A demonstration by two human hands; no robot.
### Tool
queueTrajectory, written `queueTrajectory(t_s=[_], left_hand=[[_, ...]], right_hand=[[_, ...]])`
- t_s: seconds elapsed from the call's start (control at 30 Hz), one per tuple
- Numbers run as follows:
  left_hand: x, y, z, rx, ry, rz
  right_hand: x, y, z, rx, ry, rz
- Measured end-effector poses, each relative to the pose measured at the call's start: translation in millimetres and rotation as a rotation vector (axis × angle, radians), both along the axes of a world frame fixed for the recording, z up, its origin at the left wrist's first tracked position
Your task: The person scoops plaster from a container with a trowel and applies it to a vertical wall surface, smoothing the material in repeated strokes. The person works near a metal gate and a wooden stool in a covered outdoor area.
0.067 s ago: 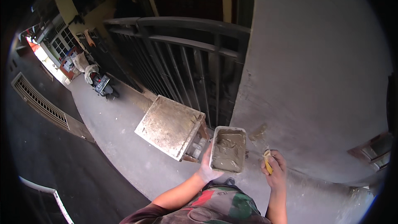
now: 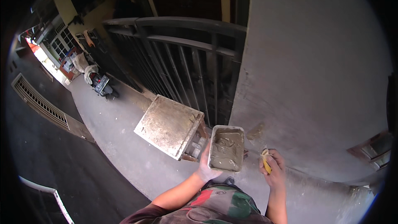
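Note:
My left hand (image 2: pixel 207 168) grips a white rectangular plastic tub (image 2: pixel 212 147) by its left side and underside. Wet grey-brown mortar (image 2: pixel 227 151) fills much of the tub, its surface ridged and smeared. To the right of the tub, my right hand (image 2: pixel 273 168) is closed round the yellow handle of a putty knife (image 2: pixel 266 162). The knife points up and away toward the wall, and its blade is too blurred to make out clearly. Just beyond it, a damp brownish patch of mortar (image 2: pixel 256 131) marks the grey wall (image 2: pixel 315 79).
A square, dirt-stained low table (image 2: pixel 168 126) stands left of the tub, beside a dark metal gate (image 2: pixel 178 62). A parked motorbike (image 2: pixel 101 84) is farther along the alley. At the right, a small framed opening (image 2: pixel 375 151) sits low in the wall.
The tub and both hands appear shifted very slightly left in the picture, and so does the wall edge. Both grips stay the same.

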State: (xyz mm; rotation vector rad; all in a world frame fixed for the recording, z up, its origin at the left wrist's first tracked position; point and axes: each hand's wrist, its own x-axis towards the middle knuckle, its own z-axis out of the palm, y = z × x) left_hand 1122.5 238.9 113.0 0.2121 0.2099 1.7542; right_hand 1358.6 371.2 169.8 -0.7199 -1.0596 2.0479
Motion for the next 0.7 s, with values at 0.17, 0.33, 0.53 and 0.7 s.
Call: queueTrajectory(t_s=[0.17,0.33,0.53,0.7], left_hand=[[17,7,6,-0.110,0.021,0.125],[30,12,32,-0.096,0.020,0.114],[49,15,49,0.003,0.111,0.154],[67,25,57,0.017,0.242,0.177]], right_hand=[[17,12,-12,-0.006,-0.005,0.154],[25,29,-21,0.171,-0.102,0.240],[35,36,-29,0.241,-0.063,0.230],[51,34,-35,0.416,-0.118,0.151]])
